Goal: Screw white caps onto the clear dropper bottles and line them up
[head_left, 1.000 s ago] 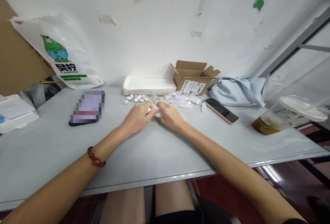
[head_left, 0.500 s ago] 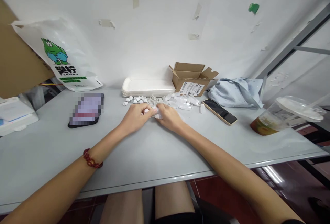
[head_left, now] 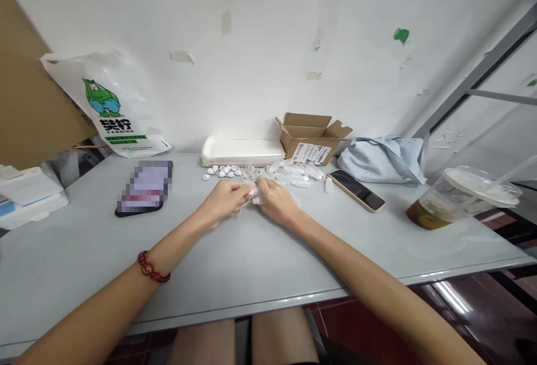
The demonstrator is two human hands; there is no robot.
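Over the table [head_left: 235,275], the left hand [head_left: 224,201] and right hand [head_left: 276,200] meet, fingers closed round a small white piece [head_left: 254,191], just this side of loose white caps [head_left: 221,172] and clear tubes [head_left: 298,176]. Grey surface stretches to the front edge. Behind, the open carton's [head_left: 289,132] label [head_left: 312,154] is too small to read; leftward, a white bag [head_left: 142,107] says "FANNING" under Chinese characters.

You've got a small white piece [head_left: 252,190] pinched right where your left hand [head_left: 224,199] and right hand [head_left: 276,199] meet. Most of it's covered, so can't really tell its shape or tilt. There's a thin pale cord [head_left: 244,204] trailing down beside your left hand, plus some whitish bits [head_left: 256,200] peeking out by the right one.
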